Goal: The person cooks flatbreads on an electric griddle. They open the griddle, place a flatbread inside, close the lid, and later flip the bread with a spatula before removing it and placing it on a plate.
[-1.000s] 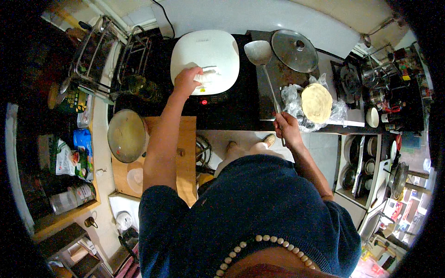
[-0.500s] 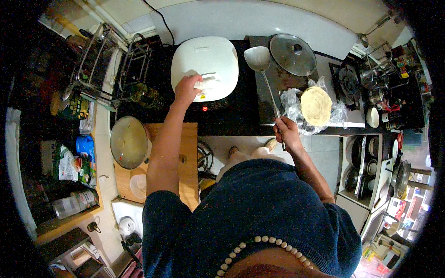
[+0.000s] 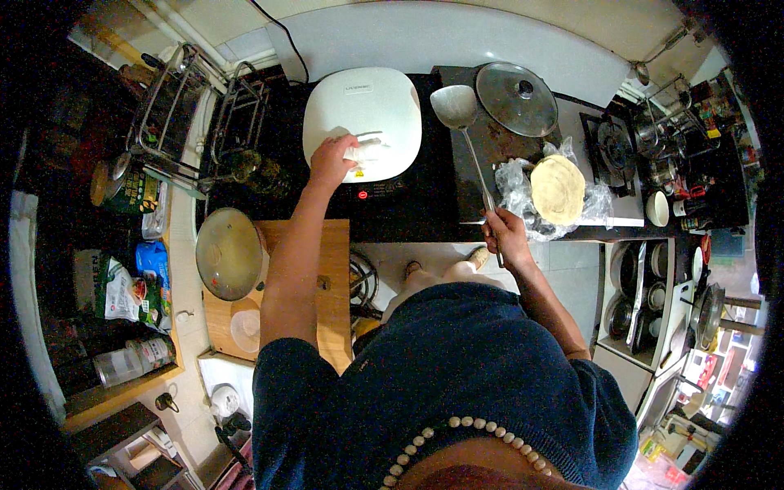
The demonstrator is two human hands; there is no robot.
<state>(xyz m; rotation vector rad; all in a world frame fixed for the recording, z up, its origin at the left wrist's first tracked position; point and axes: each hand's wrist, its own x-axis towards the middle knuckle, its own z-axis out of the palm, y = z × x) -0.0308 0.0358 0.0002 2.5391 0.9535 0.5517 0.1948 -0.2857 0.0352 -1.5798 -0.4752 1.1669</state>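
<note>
The white appliance [image 3: 363, 106] sits on the black counter [image 3: 425, 220], its square top rounded at the corners, smooth and pale, with a small yellow mark near the front edge. The left hand [image 3: 332, 162] rests with bent fingers at its raised handle; whether they close around it I cannot tell. The right hand [image 3: 507, 235] is clamped on the long, thin handle of a metal spatula [image 3: 454, 106], whose broad, dull grey blade points away, near a glass lid [image 3: 516, 98].

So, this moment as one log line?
left hand: touching white rounded-square appliance | right hand: gripping long-handled grey metal spatula | nearby: round pale dough on crumpled clear plastic
</note>
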